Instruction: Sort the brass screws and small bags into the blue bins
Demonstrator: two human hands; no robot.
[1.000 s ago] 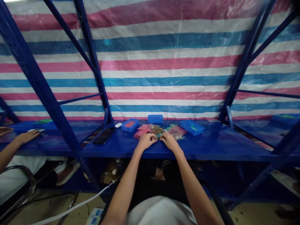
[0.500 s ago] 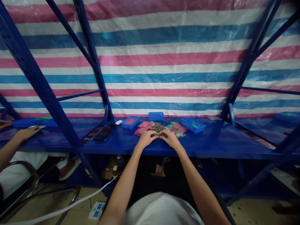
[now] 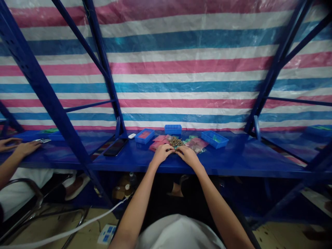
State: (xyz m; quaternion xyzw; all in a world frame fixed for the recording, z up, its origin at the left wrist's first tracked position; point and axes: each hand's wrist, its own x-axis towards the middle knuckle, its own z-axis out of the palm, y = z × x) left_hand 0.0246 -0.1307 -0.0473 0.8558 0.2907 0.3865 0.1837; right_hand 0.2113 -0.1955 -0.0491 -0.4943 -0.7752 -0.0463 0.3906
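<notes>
My left hand (image 3: 162, 154) and my right hand (image 3: 188, 155) meet at the near side of a heap of small brass-coloured metal pieces (image 3: 175, 141). The fingertips of both are pinched close together. Whatever lies between them is too small to make out. Pink plastic bags (image 3: 158, 141) lie by the left side of the heap. To its right are more clear pinkish bags (image 3: 196, 144), with bits of green among them.
Behind the heap stands a blue bin (image 3: 173, 129). Another blue bin (image 3: 144, 136) with pink contents is left, a third (image 3: 214, 139) with green contents right. A phone (image 3: 116, 147) and a white case (image 3: 131, 136) lie leftward. A co-worker's hand (image 3: 28, 148) rests beyond the blue post (image 3: 49, 93).
My fingers have shifted slightly at the near edge of the heap, the right hand turning a little more palm-down. At far left, more of the co-worker's other hand shows.
</notes>
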